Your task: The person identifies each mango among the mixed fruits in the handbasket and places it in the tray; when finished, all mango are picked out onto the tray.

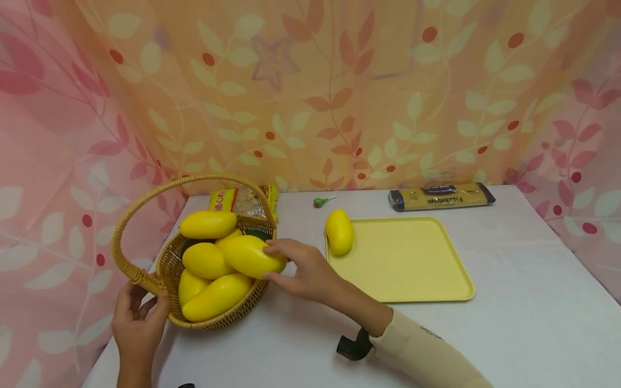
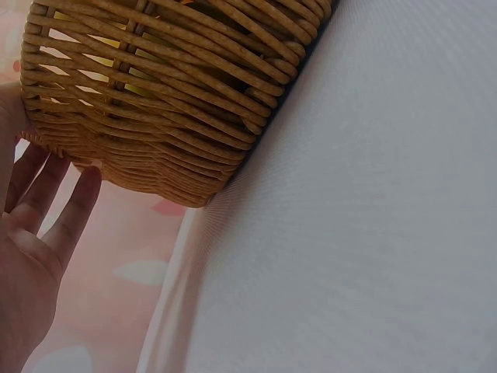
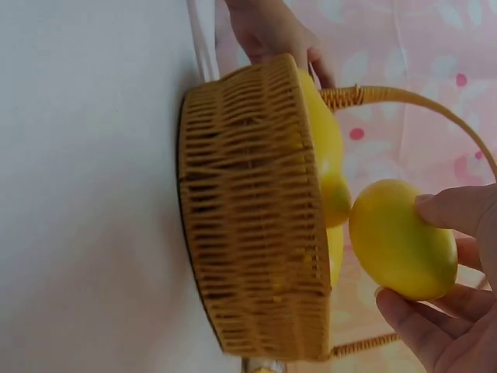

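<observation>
One yellow mango (image 1: 246,257) above the basket (image 3: 256,210), R hand (image 1: 308,270) pinching it nr. one end; L hand (image 1: 138,323) grips basket by handle base (image 1: 142,277). Prob. light, firm, smooth, a bit slippery; hold round fat middle w/ thumb opp. fingers.

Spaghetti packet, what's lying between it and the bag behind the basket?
A small lollipop lies between the spaghetti packet and the bag, as the head view shows.
</observation>
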The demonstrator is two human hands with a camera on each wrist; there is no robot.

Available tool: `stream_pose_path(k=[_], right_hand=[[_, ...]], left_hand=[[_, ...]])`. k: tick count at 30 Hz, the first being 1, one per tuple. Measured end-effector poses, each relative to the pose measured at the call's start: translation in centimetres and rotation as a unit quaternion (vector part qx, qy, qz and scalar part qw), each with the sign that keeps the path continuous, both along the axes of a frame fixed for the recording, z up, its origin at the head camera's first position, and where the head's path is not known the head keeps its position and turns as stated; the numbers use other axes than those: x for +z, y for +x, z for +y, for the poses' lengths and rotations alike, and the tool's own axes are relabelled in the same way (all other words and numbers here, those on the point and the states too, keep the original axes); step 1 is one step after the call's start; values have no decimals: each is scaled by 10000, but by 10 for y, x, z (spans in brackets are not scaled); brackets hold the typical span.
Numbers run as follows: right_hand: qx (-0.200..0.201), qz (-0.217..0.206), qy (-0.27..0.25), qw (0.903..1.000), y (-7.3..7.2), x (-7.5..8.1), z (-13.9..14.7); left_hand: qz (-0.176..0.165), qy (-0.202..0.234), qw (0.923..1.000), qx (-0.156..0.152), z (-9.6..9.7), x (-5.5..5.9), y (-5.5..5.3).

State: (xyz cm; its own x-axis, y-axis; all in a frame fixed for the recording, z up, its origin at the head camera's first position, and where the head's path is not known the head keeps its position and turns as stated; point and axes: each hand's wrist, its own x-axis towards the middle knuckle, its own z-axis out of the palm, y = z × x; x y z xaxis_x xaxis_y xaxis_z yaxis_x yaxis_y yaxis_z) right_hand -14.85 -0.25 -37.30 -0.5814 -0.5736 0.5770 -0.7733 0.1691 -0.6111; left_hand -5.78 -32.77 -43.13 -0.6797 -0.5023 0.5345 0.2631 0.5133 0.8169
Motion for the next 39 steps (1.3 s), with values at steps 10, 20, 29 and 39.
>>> stream_pose_path(k=[10, 20, 29, 39], right_hand=[[-575, -615, -218, 9962, -14, -5, 49], [-1898, -1298, -207, 9730, -50, -6, 108], [-2824, -1838, -119, 9415, -68, -17, 151], [-3318, -2305, 360, 9141, -78, -31, 164]], left_hand=[[58, 16, 10000, 11, 0, -1, -2], [-19, -24, 9999, 102, 0, -1, -2], [66, -37, 10000, -4, 0, -1, -1], [-28, -94, 9999, 87, -1, -3, -1]])
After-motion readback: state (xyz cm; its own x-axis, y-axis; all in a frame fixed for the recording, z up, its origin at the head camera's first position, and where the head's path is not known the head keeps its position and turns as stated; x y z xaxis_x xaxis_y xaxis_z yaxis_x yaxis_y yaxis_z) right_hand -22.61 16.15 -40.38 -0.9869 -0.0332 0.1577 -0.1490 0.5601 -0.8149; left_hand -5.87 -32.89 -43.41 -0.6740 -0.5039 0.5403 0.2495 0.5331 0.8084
